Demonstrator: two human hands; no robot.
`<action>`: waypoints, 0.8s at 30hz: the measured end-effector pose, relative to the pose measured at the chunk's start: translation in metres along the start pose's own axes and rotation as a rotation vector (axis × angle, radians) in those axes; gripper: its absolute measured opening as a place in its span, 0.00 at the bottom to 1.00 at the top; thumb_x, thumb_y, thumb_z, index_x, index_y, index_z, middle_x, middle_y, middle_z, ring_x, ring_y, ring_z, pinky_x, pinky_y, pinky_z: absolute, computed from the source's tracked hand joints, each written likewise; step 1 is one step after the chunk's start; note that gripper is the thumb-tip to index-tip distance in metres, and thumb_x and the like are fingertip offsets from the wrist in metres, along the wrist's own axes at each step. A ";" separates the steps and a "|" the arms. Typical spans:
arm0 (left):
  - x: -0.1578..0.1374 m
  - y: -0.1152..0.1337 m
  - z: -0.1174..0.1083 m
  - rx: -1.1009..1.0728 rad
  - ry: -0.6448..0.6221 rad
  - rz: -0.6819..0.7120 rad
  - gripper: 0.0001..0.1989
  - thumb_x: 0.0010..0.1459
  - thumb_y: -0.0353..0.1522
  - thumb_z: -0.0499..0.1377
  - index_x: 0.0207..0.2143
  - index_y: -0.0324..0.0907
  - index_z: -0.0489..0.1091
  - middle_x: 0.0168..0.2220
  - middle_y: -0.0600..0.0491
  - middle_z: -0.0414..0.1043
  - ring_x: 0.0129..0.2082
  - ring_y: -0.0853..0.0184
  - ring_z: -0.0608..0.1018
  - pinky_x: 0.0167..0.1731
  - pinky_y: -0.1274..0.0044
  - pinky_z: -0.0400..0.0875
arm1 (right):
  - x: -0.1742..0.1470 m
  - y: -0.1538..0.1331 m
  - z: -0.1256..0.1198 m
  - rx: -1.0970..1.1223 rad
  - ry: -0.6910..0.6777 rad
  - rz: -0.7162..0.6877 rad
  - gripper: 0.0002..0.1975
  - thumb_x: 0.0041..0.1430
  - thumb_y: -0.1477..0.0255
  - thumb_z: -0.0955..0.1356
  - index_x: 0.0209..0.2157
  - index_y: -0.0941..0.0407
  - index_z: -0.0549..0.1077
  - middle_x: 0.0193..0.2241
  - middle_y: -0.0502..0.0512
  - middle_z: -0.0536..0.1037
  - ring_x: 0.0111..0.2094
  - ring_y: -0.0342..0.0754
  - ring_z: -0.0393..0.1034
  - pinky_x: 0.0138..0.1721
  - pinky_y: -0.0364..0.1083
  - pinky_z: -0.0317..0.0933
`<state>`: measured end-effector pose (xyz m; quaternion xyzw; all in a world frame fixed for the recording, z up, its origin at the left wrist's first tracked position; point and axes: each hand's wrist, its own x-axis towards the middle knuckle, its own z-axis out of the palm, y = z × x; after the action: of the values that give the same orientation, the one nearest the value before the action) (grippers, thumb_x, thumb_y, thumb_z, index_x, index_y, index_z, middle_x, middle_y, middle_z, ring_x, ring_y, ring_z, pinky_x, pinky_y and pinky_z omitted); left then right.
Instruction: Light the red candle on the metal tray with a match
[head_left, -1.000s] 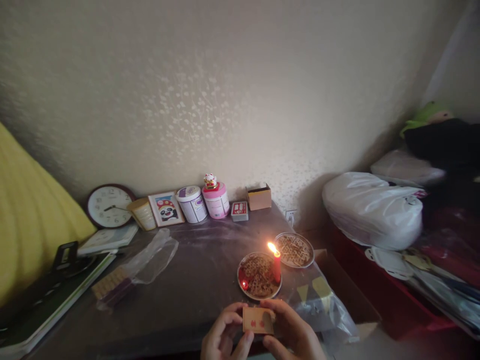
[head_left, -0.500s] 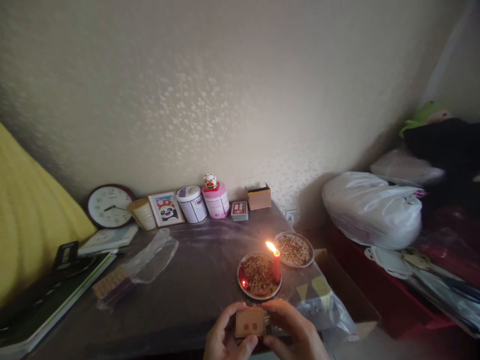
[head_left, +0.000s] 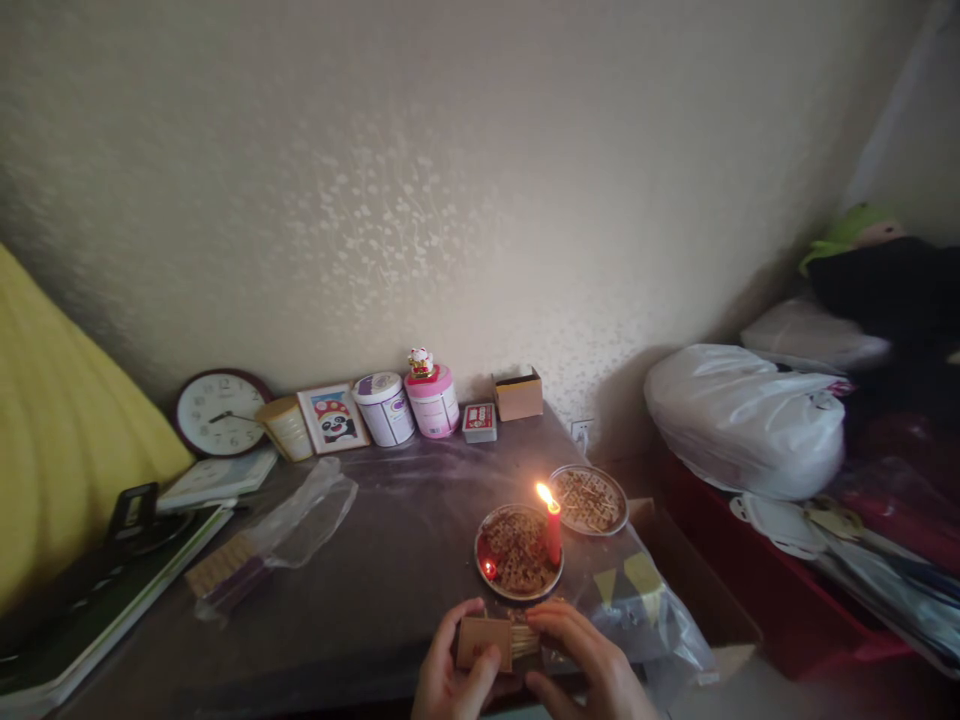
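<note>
Both hands low at the near edge of the dark grey desk, working one small brown cardboard matchbox.
Left hand: fingers curled shut around the matchbox sleeve, thumb on its front face.
Right hand: fingers pinched on the tray end, pale matchsticks showing where the tray sticks out to the right of the sleeve. Box partly slid open.
Matchbox held just above the desk edge, directly in front of the round metal plate.
On that plate: brown lattice-patterned contents, plus a lit red candle standing upright at its right side, flame on top.
Second round metal plate with similar contents just behind and right of the first, near it; cannot tell whether the rims touch.
Crumpled clear plastic bag with a bundle of sticks inside, lying left of centre on the desk.
Along the wall at the back: round dark-rimmed wall clock, small framed panda picture, white-and-purple tub, pink tub with a small cat figurine on top, small open brown cardboard box.
White plastic bag, stuffed full, off to the right, well apart from the desk things.
</note>
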<state>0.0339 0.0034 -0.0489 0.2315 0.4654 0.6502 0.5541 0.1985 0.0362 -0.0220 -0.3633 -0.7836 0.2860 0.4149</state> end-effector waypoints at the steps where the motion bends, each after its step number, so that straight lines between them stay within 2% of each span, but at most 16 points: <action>1: 0.001 -0.001 -0.001 0.038 0.017 0.015 0.33 0.35 0.43 0.73 0.43 0.40 0.67 0.29 0.47 0.79 0.26 0.57 0.80 0.24 0.71 0.75 | -0.001 0.001 0.000 -0.026 -0.020 0.020 0.18 0.47 0.82 0.71 0.42 0.57 0.76 0.42 0.60 0.81 0.42 0.52 0.78 0.44 0.42 0.71; 5: 0.004 -0.008 -0.005 0.197 0.043 0.100 0.32 0.38 0.43 0.70 0.44 0.39 0.67 0.30 0.46 0.79 0.24 0.57 0.80 0.21 0.70 0.76 | -0.003 0.009 0.003 -0.106 -0.057 0.034 0.10 0.56 0.78 0.68 0.39 0.58 0.78 0.40 0.62 0.81 0.42 0.53 0.78 0.45 0.44 0.71; 10: 0.005 -0.018 -0.008 0.364 0.041 0.185 0.26 0.41 0.38 0.67 0.42 0.37 0.69 0.31 0.44 0.79 0.25 0.57 0.79 0.23 0.69 0.77 | -0.007 0.017 0.009 -0.170 -0.142 0.043 0.11 0.59 0.80 0.64 0.32 0.58 0.78 0.36 0.61 0.80 0.34 0.50 0.79 0.36 0.41 0.72; 14: 0.007 -0.020 -0.010 0.386 0.028 0.156 0.25 0.40 0.37 0.67 0.42 0.38 0.70 0.31 0.44 0.79 0.27 0.56 0.80 0.28 0.68 0.77 | -0.010 0.019 0.012 -0.240 -0.137 0.025 0.12 0.59 0.81 0.62 0.28 0.57 0.75 0.34 0.58 0.79 0.29 0.47 0.77 0.31 0.41 0.71; 18: 0.007 -0.017 -0.010 0.350 0.053 0.116 0.25 0.38 0.39 0.69 0.40 0.40 0.72 0.34 0.44 0.79 0.31 0.55 0.80 0.34 0.67 0.76 | -0.011 0.021 0.015 -0.207 -0.097 -0.024 0.10 0.57 0.81 0.62 0.31 0.57 0.75 0.36 0.59 0.79 0.32 0.47 0.78 0.34 0.40 0.71; 21: 0.006 -0.016 -0.008 0.332 0.056 0.073 0.26 0.36 0.39 0.69 0.40 0.41 0.72 0.34 0.45 0.79 0.31 0.54 0.80 0.34 0.67 0.76 | -0.013 0.025 0.018 -0.208 -0.115 -0.023 0.11 0.54 0.82 0.63 0.33 0.58 0.76 0.38 0.61 0.78 0.35 0.49 0.78 0.37 0.41 0.71; 24: 0.005 -0.016 -0.006 0.321 0.054 0.056 0.25 0.36 0.38 0.69 0.39 0.41 0.72 0.33 0.45 0.79 0.30 0.55 0.80 0.31 0.68 0.76 | -0.015 0.029 0.019 -0.233 -0.119 -0.017 0.12 0.57 0.82 0.61 0.30 0.58 0.75 0.36 0.61 0.78 0.31 0.48 0.78 0.33 0.40 0.71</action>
<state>0.0359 0.0050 -0.0660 0.3126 0.5713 0.5886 0.4790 0.1976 0.0377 -0.0599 -0.3849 -0.8377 0.2107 0.3251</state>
